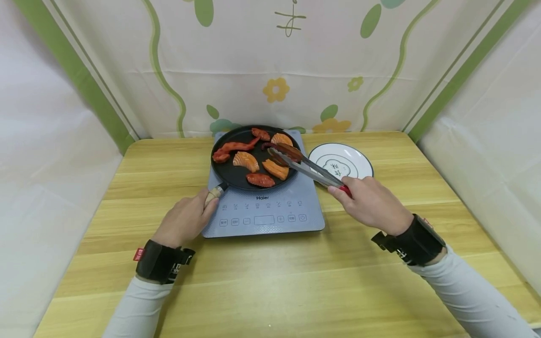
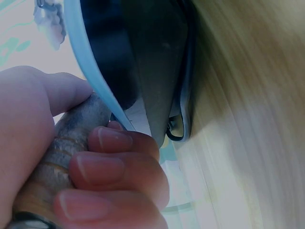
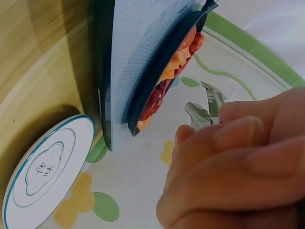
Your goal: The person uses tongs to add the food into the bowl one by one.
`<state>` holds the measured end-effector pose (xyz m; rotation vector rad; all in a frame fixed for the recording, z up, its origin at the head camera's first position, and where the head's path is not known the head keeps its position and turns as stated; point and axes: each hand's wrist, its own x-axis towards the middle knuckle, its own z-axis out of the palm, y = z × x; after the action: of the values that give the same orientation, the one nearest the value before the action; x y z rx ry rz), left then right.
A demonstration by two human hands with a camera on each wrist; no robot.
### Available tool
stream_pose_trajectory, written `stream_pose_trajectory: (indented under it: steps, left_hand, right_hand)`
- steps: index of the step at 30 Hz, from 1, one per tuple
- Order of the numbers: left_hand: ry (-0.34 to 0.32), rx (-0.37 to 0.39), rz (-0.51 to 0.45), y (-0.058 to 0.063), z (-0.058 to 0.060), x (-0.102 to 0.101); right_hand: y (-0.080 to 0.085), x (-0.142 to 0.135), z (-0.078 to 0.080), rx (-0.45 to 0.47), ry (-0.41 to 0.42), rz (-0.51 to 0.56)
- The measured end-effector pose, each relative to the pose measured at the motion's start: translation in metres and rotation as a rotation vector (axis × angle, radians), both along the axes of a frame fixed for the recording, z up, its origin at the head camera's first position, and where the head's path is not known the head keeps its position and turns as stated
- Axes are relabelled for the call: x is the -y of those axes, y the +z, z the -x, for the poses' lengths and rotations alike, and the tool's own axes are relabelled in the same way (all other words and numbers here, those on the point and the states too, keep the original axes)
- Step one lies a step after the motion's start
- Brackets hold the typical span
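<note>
My left hand (image 1: 183, 217) grips the wooden handle (image 2: 62, 143) of a black frying pan (image 1: 232, 180), its fingers curled round it in the left wrist view. Orange salmon-like pieces (image 1: 246, 161) and reddish meat-like pieces (image 1: 260, 180) lie spread out in the pan. My right hand (image 1: 374, 202) holds metal tongs (image 1: 314, 172) with a red part by the fingers. From the head, the tongs' tips overlap a dark brown piece (image 1: 289, 151) at the pan's right. The right wrist view shows those tips slightly apart, above the food with nothing visible between them.
The pan stands on a grey induction cooker (image 1: 264, 227) marked Haier. A white plate (image 1: 361, 165) with a dark rim lies right of it, partly behind my right hand. A wooden table (image 1: 262, 281) carries everything; patterned cloth (image 1: 236, 61) hangs behind and at both sides.
</note>
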<state>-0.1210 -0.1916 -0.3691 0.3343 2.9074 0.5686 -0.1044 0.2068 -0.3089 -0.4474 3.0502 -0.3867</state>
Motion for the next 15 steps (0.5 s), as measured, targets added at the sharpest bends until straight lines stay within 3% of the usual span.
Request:
stream_pose_trajectory:
  steps: [15]
  left_hand:
    - [-0.004, -0.014, -0.001, -0.002, 0.000, 0.000]
  right_hand:
    - [-0.009, -0.015, 0.005, 0.041, -0.042, -0.005]
